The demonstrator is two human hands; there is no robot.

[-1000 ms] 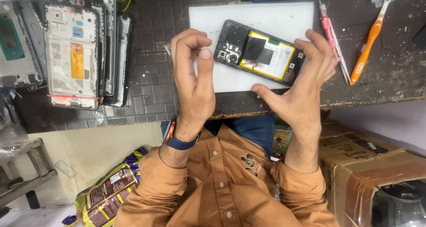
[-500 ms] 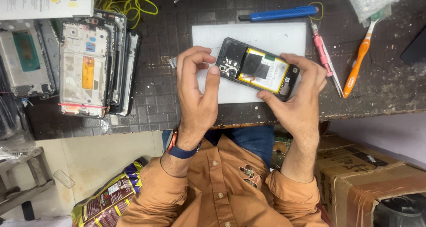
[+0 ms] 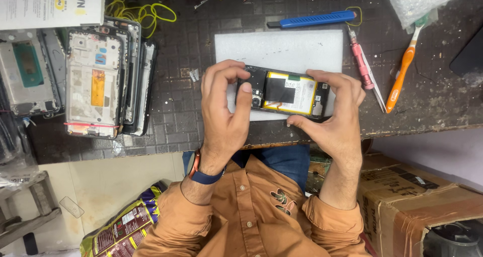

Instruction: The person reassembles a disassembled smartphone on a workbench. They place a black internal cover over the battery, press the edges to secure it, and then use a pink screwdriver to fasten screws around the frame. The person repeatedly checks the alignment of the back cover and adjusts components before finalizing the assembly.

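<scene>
An opened phone (image 3: 288,92) with its back cover off lies level across a white foam pad (image 3: 279,48); its yellow-edged battery and black circuit board show. My left hand (image 3: 225,113) grips the phone's left end, fingers curled over the camera part. My right hand (image 3: 335,111) holds the right end between thumb and fingers. Both hands are over the near edge of the dark workbench (image 3: 176,111).
A stack of stripped phone frames (image 3: 103,81) lies at the left. A blue-handled knife (image 3: 311,19), a pink tool (image 3: 362,66) and an orange toothbrush (image 3: 401,71) lie right of the pad. A cardboard box (image 3: 417,196) sits below at right, yellow wire (image 3: 141,13) at the back.
The phone has turned from a tilt to level and come down closer to the pad. Both hands have shifted with it, still holding its two ends.
</scene>
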